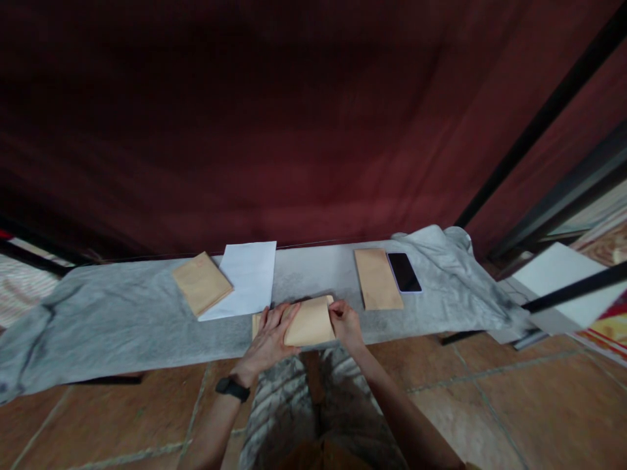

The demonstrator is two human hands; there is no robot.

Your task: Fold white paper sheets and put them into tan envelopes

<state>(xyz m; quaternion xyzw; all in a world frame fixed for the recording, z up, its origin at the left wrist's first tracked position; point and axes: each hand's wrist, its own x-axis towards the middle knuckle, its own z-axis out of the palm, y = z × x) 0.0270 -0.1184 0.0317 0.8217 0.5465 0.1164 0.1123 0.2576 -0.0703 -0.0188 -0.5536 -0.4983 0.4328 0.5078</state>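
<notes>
A brown paper envelope [309, 322] lies crosswise near the front edge of the cloth-covered bench, directly before me. My left hand [275, 333] rests on its left part with fingers stretched out flat, and a dark band is on that wrist. At the envelope's right end, my right hand [345, 322] pinches the edge between thumb and fingers. More brown paper shows under my left fingers; whether it is a separate piece I cannot tell. Right of my hands lies another flat brown envelope [378, 279].
A small stack of brown envelopes [202, 283] overlaps a white paper sheet [252, 277] on the left. A phone [404, 272] with a dark screen lies at the right. Grey cloth [147, 313] covers the narrow bench, with a dark red curtain [313, 143] behind.
</notes>
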